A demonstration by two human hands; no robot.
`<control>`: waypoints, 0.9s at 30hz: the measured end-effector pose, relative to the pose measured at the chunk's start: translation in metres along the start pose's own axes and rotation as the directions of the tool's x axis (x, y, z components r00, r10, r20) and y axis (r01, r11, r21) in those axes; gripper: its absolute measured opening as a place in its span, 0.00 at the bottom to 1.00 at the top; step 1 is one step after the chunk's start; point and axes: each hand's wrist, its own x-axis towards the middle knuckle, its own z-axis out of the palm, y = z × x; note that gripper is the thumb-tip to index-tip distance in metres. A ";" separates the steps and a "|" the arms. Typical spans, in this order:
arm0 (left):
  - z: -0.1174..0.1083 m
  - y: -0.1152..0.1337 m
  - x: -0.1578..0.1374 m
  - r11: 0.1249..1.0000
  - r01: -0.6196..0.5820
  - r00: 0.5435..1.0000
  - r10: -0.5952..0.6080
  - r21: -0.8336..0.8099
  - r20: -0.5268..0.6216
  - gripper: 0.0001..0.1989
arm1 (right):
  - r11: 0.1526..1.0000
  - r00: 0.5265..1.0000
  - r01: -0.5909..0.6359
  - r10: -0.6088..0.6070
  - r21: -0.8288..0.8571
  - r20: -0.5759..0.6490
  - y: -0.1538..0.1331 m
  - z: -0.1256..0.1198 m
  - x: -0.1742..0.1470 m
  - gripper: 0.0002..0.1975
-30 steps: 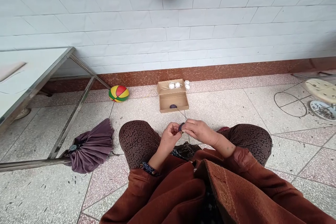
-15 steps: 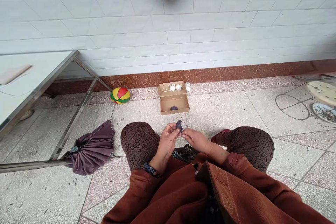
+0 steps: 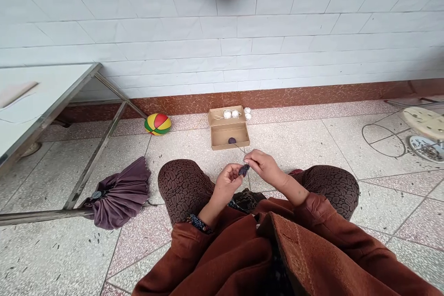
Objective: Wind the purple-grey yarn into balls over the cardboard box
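Between thumb and fingers, my left hand (image 3: 227, 185) holds a small dark purple yarn piece (image 3: 243, 171), perhaps knitted or crocheted. My right hand (image 3: 265, 166) is closed in a pinch at the upper right edge of that piece, on the yarn strand. Whether a thin hook is also in those fingers cannot be made out. The dark strand (image 3: 239, 147) runs up to a purple yarn ball (image 3: 232, 140) in an open cardboard box (image 3: 217, 141). White yarn balls (image 3: 231, 114) rest by the raised lid, with others just to its right.
Left of the box lies a colourful ball (image 3: 157, 124). A folded purple umbrella (image 3: 121, 194) is near the metal-framed table (image 3: 83, 78). At right stand a round stool (image 3: 423, 121), a wire ring (image 3: 383, 141) and a plate of seeds or husks (image 3: 426, 148). The tiled wall (image 3: 236, 69) is ahead.
My right hand has risen and moved slightly right, its fingers now above the piece. The yarn piece has tilted and shifted right. In the box, the purple ball has rolled a little.
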 end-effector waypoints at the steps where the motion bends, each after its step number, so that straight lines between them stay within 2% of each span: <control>1: 0.002 0.001 -0.001 1.000 0.009 1.000 -0.008 -0.030 0.016 0.11 | 0.999 0.999 -0.040 0.040 0.008 -0.021 0.006 0.003 -0.001 0.10; 4: 0.005 0.004 -0.003 0.978 0.051 0.998 -0.054 -0.204 -0.011 0.12 | 0.992 0.992 -0.124 0.124 0.016 0.029 0.020 0.017 -0.010 0.11; 8: 0.006 0.003 0.001 0.916 0.087 0.987 -0.133 -0.392 -0.092 0.13 | 0.992 0.964 -0.098 0.115 -0.079 0.242 0.020 0.037 -0.029 0.10; 10: 0.004 0.000 0.003 0.929 0.052 0.978 -0.121 -0.365 -0.168 0.13 | 0.992 0.940 -0.006 0.050 -0.129 0.339 0.012 0.041 -0.035 0.09; 13: 0.001 -0.005 0.006 0.984 -0.007 0.966 -0.039 -0.178 -0.256 0.11 | 0.979 0.895 0.165 -0.098 -0.120 0.434 -0.005 0.033 -0.035 0.09; 16: 0.000 -0.004 0.005 0.999 -0.008 0.977 0.000 -0.038 -0.212 0.10 | 0.968 0.908 0.227 -0.171 -0.107 0.382 -0.015 0.016 -0.025 0.09; 21: 0.004 0.002 0.000 1.000 0.017 0.999 -0.017 0.004 -0.029 0.11 | 0.977 0.977 0.134 -0.102 -0.165 0.185 -0.003 -0.006 -0.005 0.12; 24: 0.005 0.005 -0.003 0.993 0.070 0.997 -0.066 -0.092 0.036 0.10 | 0.993 0.996 0.036 -0.027 -0.109 0.082 0.011 -0.003 -0.005 0.11; 27: 0.006 0.007 -0.004 0.946 0.136 0.990 -0.137 -0.293 0.018 0.11 | 0.998 0.998 -0.037 0.040 -0.058 0.054 0.020 0.012 -0.014 0.11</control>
